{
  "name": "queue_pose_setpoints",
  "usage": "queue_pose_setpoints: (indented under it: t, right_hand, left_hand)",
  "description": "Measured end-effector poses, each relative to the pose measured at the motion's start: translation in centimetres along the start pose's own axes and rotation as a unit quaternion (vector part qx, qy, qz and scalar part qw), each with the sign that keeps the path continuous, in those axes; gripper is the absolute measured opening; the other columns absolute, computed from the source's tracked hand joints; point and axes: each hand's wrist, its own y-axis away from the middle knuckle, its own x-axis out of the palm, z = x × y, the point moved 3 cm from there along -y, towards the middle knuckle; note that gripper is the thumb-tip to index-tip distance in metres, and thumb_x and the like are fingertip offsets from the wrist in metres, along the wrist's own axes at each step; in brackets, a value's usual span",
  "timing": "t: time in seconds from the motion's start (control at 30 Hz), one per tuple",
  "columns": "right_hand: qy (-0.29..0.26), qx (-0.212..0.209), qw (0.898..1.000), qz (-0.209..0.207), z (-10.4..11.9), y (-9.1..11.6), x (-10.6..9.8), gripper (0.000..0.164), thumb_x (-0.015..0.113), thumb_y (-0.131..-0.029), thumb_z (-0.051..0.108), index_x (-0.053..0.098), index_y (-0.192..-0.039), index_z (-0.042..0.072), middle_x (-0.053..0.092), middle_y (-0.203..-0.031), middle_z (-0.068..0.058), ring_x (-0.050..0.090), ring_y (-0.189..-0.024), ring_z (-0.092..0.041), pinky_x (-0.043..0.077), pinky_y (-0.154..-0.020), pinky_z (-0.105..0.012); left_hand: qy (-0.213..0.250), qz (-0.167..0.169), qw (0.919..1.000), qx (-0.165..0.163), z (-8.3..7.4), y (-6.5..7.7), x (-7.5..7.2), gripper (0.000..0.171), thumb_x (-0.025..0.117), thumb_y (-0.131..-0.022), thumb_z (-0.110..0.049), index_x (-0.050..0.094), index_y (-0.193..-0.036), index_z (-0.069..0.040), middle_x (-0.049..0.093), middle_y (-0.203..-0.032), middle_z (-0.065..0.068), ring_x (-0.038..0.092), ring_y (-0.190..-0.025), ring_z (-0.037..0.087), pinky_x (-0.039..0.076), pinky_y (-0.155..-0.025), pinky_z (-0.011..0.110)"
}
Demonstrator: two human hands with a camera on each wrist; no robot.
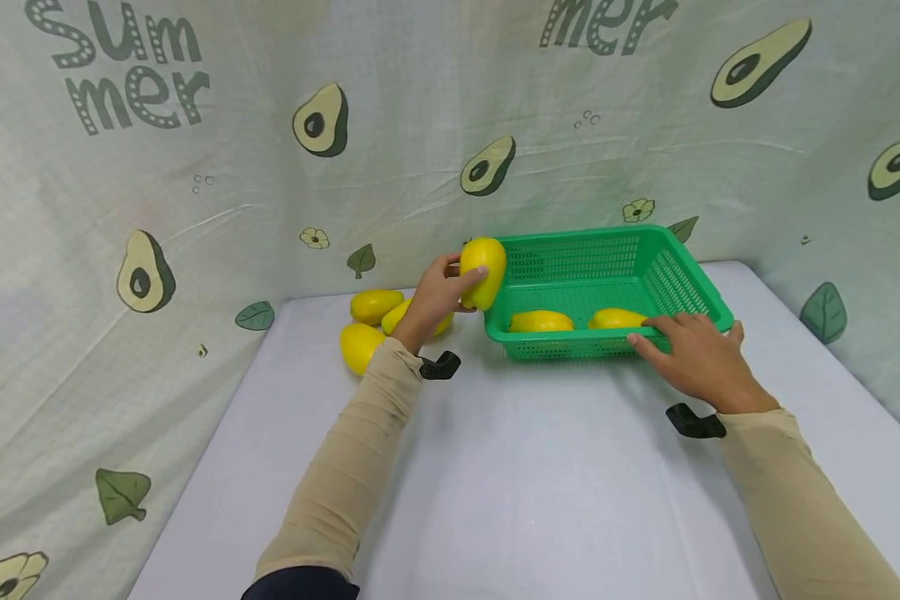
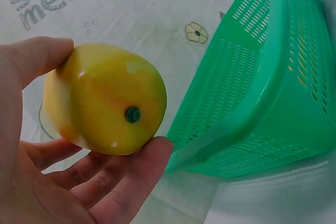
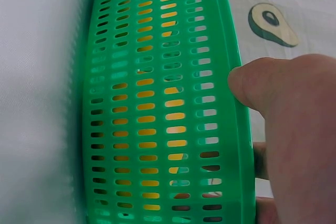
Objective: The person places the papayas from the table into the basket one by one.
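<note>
My left hand (image 1: 437,293) grips a smooth yellow mango (image 1: 483,272) beside the left end of a green plastic basket (image 1: 570,341), at about rim height. In the left wrist view the mango's short dark green stem (image 2: 133,114) faces the camera, with the thumb on one side and the fingers round the other. My right hand (image 1: 701,360) holds the basket's near rim at its right part, thumb outside and fingers over the inside. Two yellow mangoes, one on the left (image 1: 542,321) and one on the right (image 1: 615,318), lie in the basket along its near wall.
Several more yellow mangoes (image 1: 376,306) lie on the white-covered table (image 1: 495,467) left of the basket, partly hidden behind the left forearm. A cloth (image 1: 405,108) printed with avocados and leaves hangs behind the table and along its sides.
</note>
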Motion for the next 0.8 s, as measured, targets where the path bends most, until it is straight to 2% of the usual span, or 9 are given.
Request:
queue_pose_setpoints:
  t: [0.2, 0.5, 0.8]
  right_hand:
    - [0.000, -0.002, 1.000, 0.003, -0.1, 0.0, -0.1, 0.069, 0.044, -0.101, 0.059, 0.058, -0.133, -0.001, 0.052, -0.132, -0.032, 0.040, -0.123, -0.051, 0.006, -0.091, -0.089]
    - [0.000, 0.001, 1.000, -0.002, 0.0, 0.0, 0.0, 0.068, 0.044, -0.101, 0.059, 0.059, -0.132, 0.000, 0.053, -0.132, -0.030, 0.041, -0.124, -0.050, 0.006, -0.092, -0.088]
    - [-0.004, 0.000, 1.000, -0.002, 0.0, 0.1, -0.1, 0.072, 0.042, -0.100, 0.062, 0.059, -0.132, -0.001, 0.053, -0.132, -0.031, 0.041, -0.124, -0.050, 0.005, -0.092, -0.088]
  left_hand:
    - [0.003, 0.011, 0.9999, 0.004, -0.3, -0.7, 0.5, 0.070, 0.073, -0.091, -0.046, 0.044, -0.145, -0.012, 0.052, -0.134, 0.009, 0.062, -0.107, 0.029, 0.060, -0.076, 0.040]
    - [-0.035, 0.021, 0.9992, 0.001, -1.0, -1.8, 1.2, 0.074, 0.074, -0.090, -0.047, 0.043, -0.148, -0.013, 0.056, -0.129, 0.007, 0.062, -0.103, 0.028, 0.060, -0.074, 0.037]
    - [-0.069, 0.036, 0.9969, -0.007, -1.6, -2.2, 2.1, 0.072, 0.075, -0.089, -0.045, 0.045, -0.147, -0.014, 0.054, -0.131, 0.006, 0.061, -0.104, 0.026, 0.059, -0.077, 0.035]
